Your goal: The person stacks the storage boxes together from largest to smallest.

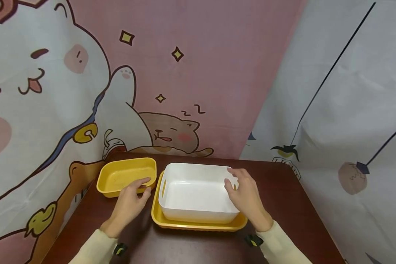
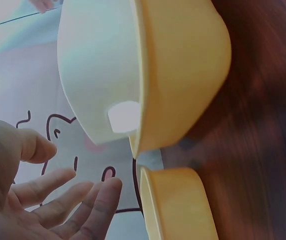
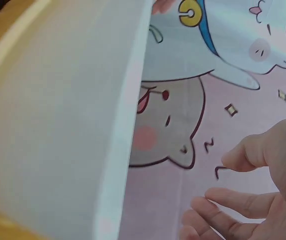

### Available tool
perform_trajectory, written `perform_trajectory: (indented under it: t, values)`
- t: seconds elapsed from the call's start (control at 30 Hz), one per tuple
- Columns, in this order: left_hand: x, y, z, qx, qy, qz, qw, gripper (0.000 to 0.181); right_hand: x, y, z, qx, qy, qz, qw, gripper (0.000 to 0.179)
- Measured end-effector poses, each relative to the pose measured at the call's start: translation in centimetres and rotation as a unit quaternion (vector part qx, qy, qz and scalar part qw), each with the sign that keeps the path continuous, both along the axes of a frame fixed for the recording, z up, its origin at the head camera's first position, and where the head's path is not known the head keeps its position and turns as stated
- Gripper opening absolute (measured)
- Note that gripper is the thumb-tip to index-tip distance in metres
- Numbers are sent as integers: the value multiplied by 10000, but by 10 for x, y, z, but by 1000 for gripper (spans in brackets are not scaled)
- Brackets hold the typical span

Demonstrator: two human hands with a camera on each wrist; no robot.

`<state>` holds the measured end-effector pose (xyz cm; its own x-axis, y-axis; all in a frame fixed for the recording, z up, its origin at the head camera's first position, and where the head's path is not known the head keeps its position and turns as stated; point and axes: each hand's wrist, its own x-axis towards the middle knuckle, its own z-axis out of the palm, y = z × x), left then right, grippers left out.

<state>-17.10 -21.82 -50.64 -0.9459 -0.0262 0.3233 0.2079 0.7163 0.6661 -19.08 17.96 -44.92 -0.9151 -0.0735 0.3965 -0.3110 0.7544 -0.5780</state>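
A white rectangular basket with slotted handle holes sits inside a larger yellow tray at the middle of the table. My right hand hovers over the basket's right end, fingers loosely bent and holding nothing. In the right wrist view, the right hand is apart from the white basket wall. My left hand is in front of a smaller yellow basket, left of the white one. The left wrist view has the left hand spread, with nothing in it.
The dark reddish-brown table stretches to both sides of the containers. Behind it hangs a cartoon-printed cloth, with a white cloth along the right side.
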Motion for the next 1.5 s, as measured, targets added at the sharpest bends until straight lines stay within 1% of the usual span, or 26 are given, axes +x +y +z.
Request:
perform_trajectory:
  t: [0.13, 0.33, 0.53, 0.67, 0.8, 0.93, 1.03, 1.13, 1.27, 1.4, 1.5]
  values:
    - [2, -12, 4, -107, 54, 37, 9999, 39, -4, -16, 11, -14, -58, 216, 9997, 45]
    - [4, -31, 9, -234, 80, 159, 9996, 39, -13, -47, 26, -86, 45, 592, 9982, 44]
    - [2, -50, 6, -290, 131, 323, 9990, 39, -24, -80, 33, -105, -9, 851, 9963, 42]
    - [0, -62, 5, -295, 90, 496, 9983, 40, -32, -99, 38, -144, -203, 1080, 9938, 43]
    - [-4, -75, 1, -368, 157, 744, 9964, 40, -41, -119, 38, -179, -457, 1256, 9909, 43]
    - [-8, -88, -6, -454, 224, 996, 9937, 40, -52, -139, 35, -269, -798, 1362, 9871, 44]
    - [-11, -97, -11, -509, 189, 1154, 9918, 41, -58, -153, 33, -390, -1021, 1421, 9838, 45]
    - [-12, -105, -16, -518, 72, 1270, 9905, 43, -63, -168, 30, -463, -1149, 1473, 9813, 44]
    - [-15, -117, -22, -476, -53, 1413, 9888, 45, -68, -188, 27, -420, -1271, 1499, 9796, 42]
    - [-18, -126, -28, -442, 0, 1570, 9866, 46, -71, -208, 24, -346, -1428, 1524, 9773, 42]
    - [-20, -131, -31, -427, 43, 1624, 9858, 48, -73, -223, 23, -321, -1613, 1559, 9740, 45]
